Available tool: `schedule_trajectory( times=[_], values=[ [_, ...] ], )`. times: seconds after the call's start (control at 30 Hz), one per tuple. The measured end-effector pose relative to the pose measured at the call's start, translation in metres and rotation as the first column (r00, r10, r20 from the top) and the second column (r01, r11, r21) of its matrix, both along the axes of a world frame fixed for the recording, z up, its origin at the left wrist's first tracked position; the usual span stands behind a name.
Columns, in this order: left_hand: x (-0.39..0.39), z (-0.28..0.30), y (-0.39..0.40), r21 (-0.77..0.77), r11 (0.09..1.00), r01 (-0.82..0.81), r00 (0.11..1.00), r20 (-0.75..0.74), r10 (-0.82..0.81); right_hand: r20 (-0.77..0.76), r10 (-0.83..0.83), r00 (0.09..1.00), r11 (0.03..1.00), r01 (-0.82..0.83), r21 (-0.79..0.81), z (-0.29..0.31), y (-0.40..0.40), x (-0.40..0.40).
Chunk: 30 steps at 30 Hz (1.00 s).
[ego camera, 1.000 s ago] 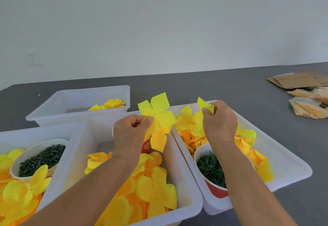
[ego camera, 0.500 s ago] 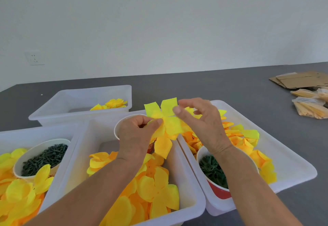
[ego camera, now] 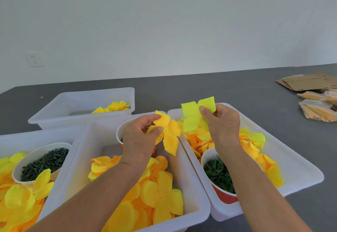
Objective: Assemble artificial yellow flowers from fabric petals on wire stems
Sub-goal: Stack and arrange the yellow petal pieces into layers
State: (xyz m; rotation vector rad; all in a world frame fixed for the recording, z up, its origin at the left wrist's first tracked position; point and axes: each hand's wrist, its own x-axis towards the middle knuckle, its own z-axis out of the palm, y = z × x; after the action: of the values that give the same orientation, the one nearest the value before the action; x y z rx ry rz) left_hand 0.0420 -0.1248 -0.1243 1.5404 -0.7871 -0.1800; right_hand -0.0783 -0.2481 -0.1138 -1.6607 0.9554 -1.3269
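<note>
My left hand (ego camera: 140, 136) pinches a golden-yellow fabric petal piece (ego camera: 170, 135) above the middle white bin (ego camera: 193, 182); a thin dark stem tip shows between its fingers. Just to the right, my right hand (ego camera: 221, 122) pinches a lighter lemon-yellow petal piece (ego camera: 191, 116) at its centre, above the right bin (ego camera: 300, 166). The two petal pieces are close together but apart. Loose yellow and orange petals (ego camera: 155, 191) fill the middle bin below my arms.
A red paper cup of green parts (ego camera: 218, 175) stands in the right bin under my right wrist. A white bowl of dark green pieces (ego camera: 43, 162) sits in the left bin. The far bin (ego camera: 82, 104) holds finished yellow flowers. Cardboard and bagged supplies (ego camera: 317, 107) lie far right.
My right hand has pulled back to the right with the lighter petal piece, which was over the left hand's flower half a second ago. The left hand stays in place.
</note>
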Motion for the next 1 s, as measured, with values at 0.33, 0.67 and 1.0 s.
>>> schedule_trajectory(
  times=[0.33,0.67,1.0],
  values=[
    [-0.002,0.003,0.0,-0.024,1.0,-0.015,0.992,-0.125,0.012,-0.41,-0.244,0.879,0.966,0.256,-0.026,-0.003,-0.004,-0.005],
    [-0.005,0.003,0.001,-0.048,0.992,-0.119,0.957,0.26,0.127,-0.256,0.115,0.96,0.94,-0.189,-0.283,0.0,0.021,0.006],
    [-0.019,-0.004,0.0,-0.09,0.993,0.071,0.663,0.748,0.02,0.009,0.495,0.869,0.845,-0.484,0.225,0.002,0.026,0.012]
  ],
)
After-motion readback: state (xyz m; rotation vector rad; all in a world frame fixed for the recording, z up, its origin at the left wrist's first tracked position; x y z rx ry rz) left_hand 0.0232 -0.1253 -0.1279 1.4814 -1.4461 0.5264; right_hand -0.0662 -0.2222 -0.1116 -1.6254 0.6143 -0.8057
